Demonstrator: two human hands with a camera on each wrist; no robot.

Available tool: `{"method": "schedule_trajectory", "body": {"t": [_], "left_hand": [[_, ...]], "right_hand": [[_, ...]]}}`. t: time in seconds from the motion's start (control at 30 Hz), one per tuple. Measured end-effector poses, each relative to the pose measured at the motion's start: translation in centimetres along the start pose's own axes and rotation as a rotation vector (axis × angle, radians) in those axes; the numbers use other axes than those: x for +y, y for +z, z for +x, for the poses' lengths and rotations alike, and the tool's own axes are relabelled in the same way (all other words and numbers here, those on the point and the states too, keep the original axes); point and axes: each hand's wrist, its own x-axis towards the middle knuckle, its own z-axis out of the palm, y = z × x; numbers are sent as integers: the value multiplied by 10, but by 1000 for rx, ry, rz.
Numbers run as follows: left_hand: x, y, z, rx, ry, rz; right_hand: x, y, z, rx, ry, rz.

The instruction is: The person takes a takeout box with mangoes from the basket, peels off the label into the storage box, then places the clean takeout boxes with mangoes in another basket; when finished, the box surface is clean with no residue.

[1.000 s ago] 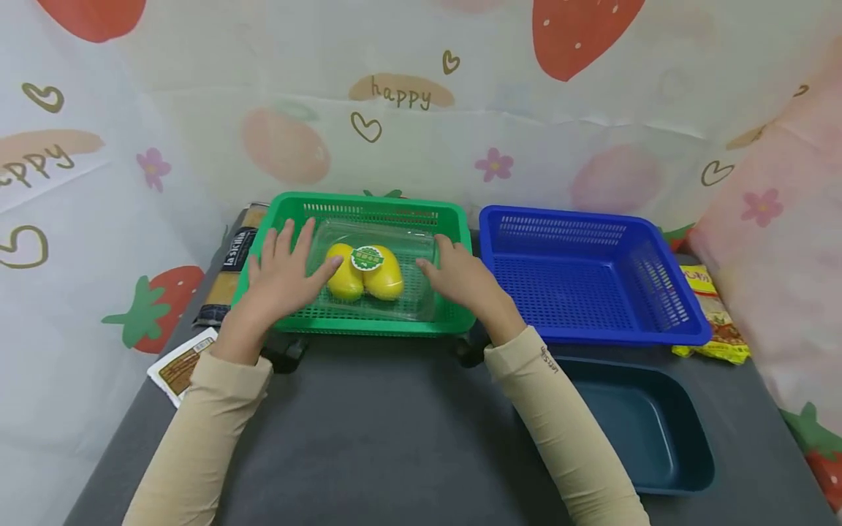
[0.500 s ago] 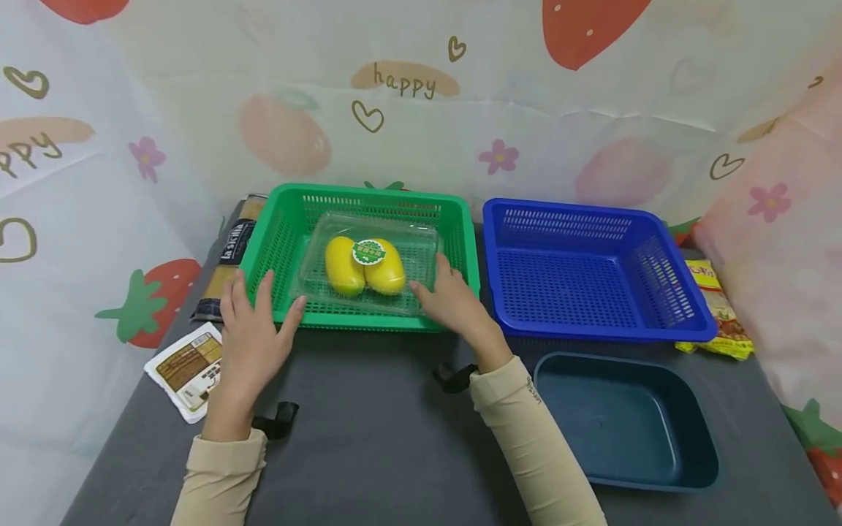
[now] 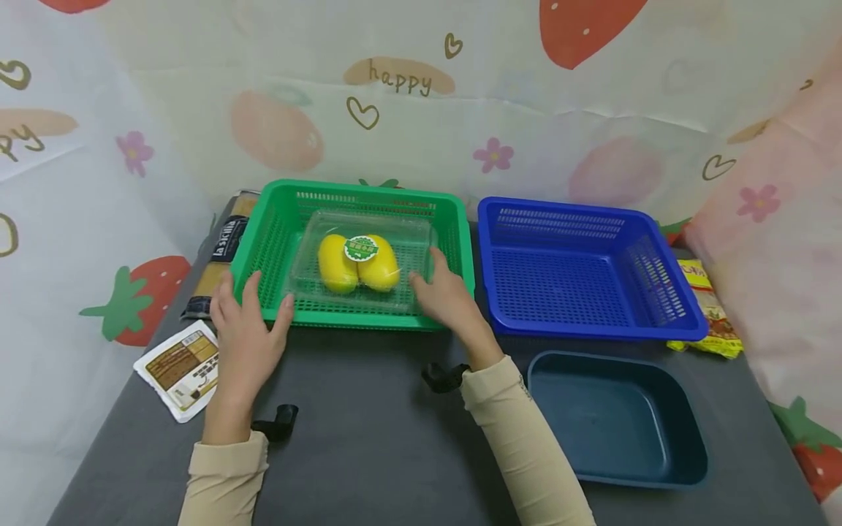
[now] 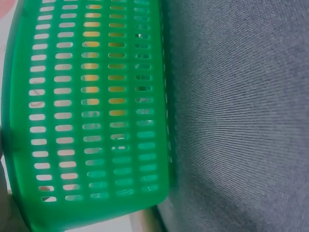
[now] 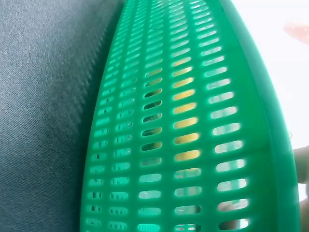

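A clear plastic box [image 3: 409,274] with two yellow fruits [image 3: 338,264] and a round green-and-white sticker [image 3: 362,248] lies inside the green basket [image 3: 463,241]. My right hand [image 3: 450,296] reaches over the basket's front right part. Its thumb and fingertips are at the box's right side, loosely bent. At the front left corner is my left hand [image 3: 246,351], fingers spread and fingertips by the rim. Both wrist views mostly show the green basket's slotted wall [image 4: 106,108], with yellow showing through. Only a bit of the right hand's finger [image 5: 301,164] appears at that view's edge.
A blue basket [image 3: 592,332] stands to the right, a dark teal tub [image 3: 612,424] in front of it. A yellow packet [image 3: 713,314] lies at far right. Left are a white-and-brown flat packet [image 3: 180,369] and a pasta bag [image 3: 224,245]. Grey cloth [image 3: 368,424] covers the table.
My left hand has drawn back from beside the clear box to the basket's front left corner. My right hand has moved slightly nearer to me, staying by the box's right side.
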Motion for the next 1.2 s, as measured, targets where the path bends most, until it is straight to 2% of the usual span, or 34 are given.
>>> {"method": "schedule_trajectory", "body": {"t": [0.17, 0.4, 0.5, 0.63, 0.73, 0.93, 1.13, 1.2], "left_hand": [[-1, 2, -1, 10, 7, 0], [-2, 0, -1, -25, -2, 13], [-3, 0, -1, -15, -7, 9], [-3, 3, -2, 17, -49, -15], [-4, 5, -3, 32, -83, -36], [-4, 9, -4, 73, -109, -86], [-3, 12, -3, 89, -122, -91], [-2, 13, -3, 89, -122, -91]], "right_hand": [[3, -3, -4, 60, -47, 121], [4, -11, -10, 127, -17, 248], [5, -18, -20, 159, -26, 309], [8, -35, -45, 179, -62, 375], [10, -50, -69, 184, -76, 360], [21, -75, -118, 172, -61, 307], [46, -77, -160, 89, -73, 340], [56, -73, -173, 62, -43, 348]]}}
